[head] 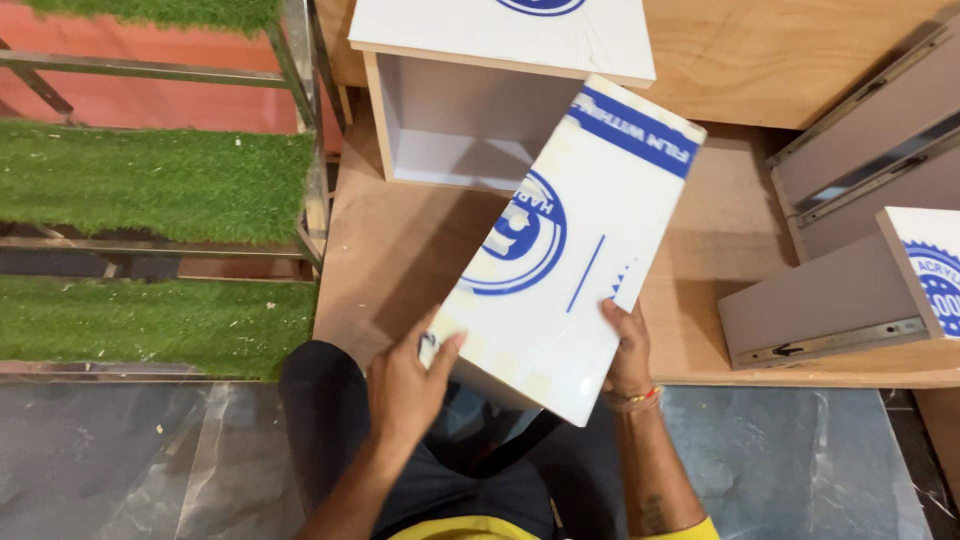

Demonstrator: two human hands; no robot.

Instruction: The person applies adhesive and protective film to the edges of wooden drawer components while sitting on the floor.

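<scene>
Head view: the left hand [405, 385] grips the near corner of a white laminated panel [560, 250], thumb pressed on its face, while the right hand [628, 350] curls its fingers around the right edge. The panel hangs tilted above the plywood sheet [400, 240], before an open white box [470, 120]. Held only at its near end, it may well slip and strike the box.

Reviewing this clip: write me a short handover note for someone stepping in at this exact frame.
Left hand grips the near-left corner of the white laminated panel; right hand holds its near-right edge. The panel is tilted, lifted over the plywood sheet. An open white box carcass lies just beyond. Drawer boxes with metal slides lie to the right. Done: carcass assembled. Left: the panel is in no fixed place yet.
</scene>
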